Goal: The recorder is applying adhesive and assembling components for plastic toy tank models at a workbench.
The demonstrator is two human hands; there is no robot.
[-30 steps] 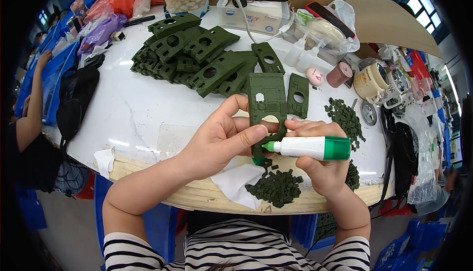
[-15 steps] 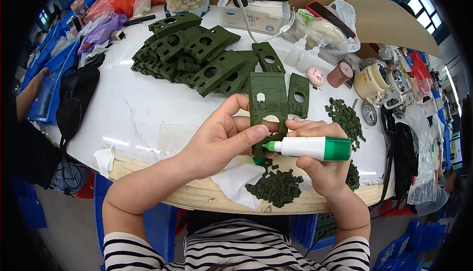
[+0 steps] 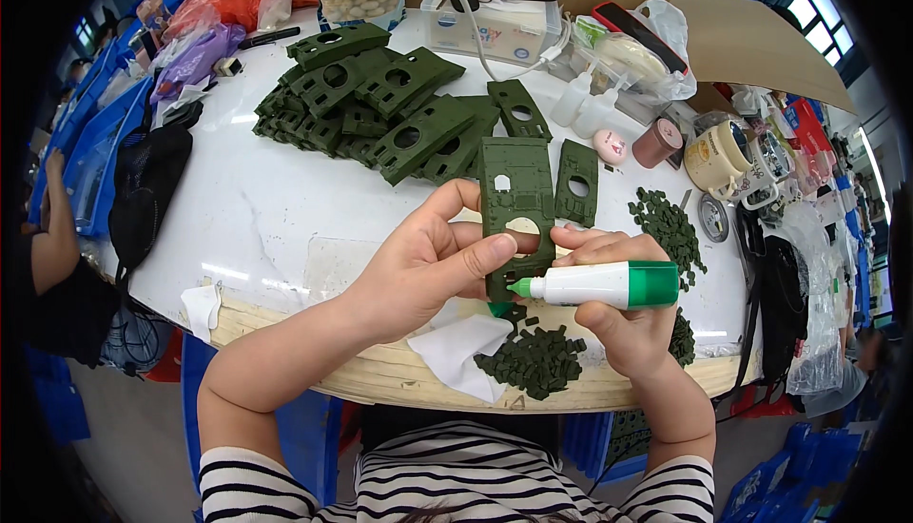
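Observation:
My left hand (image 3: 428, 255) grips a dark green plastic model tank hull (image 3: 516, 181) by its left side, holding it up over the table's near edge. The hull has a round hole and a smaller squarish opening. In my right hand (image 3: 623, 328) lies a white glue bottle (image 3: 599, 284) with a green base and a green nozzle. The nozzle tip touches or nearly touches the hull's near end. Below both hands, a heap of small dark green plastic pieces (image 3: 533, 363) lies beside a white cloth or tissue (image 3: 463, 352).
A pile of similar hulls (image 3: 380, 105) sits at the far left of centre. More small pieces (image 3: 664, 233) lie to the right, near a mug (image 3: 715, 157) and a pinkish cylinder (image 3: 656, 145). A clear box (image 3: 490, 24) stands at the back. Another person's arm (image 3: 57, 228) shows at far left.
The hull in my left hand has shifted very slightly, and its near end now shows more beside the nozzle. At far left the other person's arm has moved lower.

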